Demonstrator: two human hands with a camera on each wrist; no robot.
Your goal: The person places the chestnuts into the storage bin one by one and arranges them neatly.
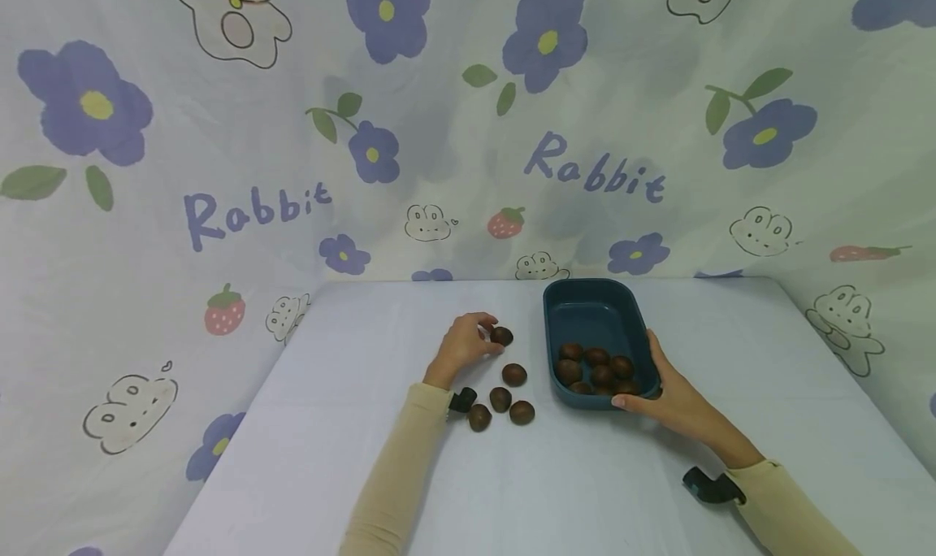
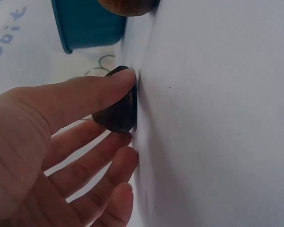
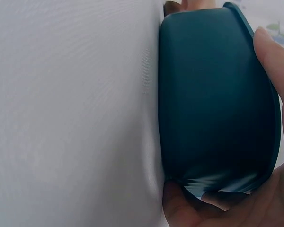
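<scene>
My left hand (image 1: 462, 346) pinches a dark brown chestnut (image 1: 501, 336) between thumb and fingers, low at the white tabletop. In the left wrist view the thumb lies across this chestnut (image 2: 114, 116), with the lower fingers spread beside it. Several loose chestnuts (image 1: 514, 375) lie nearer to me, right of the left wrist. My right hand (image 1: 680, 401) grips a dark teal rectangular box (image 1: 585, 296) at its near right corner, thumb over the rim and fingers round the side. Several chestnuts (image 1: 601, 376) are gathered at the box's near end.
The white cloth-covered table (image 1: 504, 491) reaches back to a patterned curtain (image 1: 453, 133) with flowers and rabbits. Curtain also hangs at both sides. A black wrist strap mount (image 1: 712, 487) sits at the right wrist, another (image 1: 463, 400) at the left, close to the loose chestnuts.
</scene>
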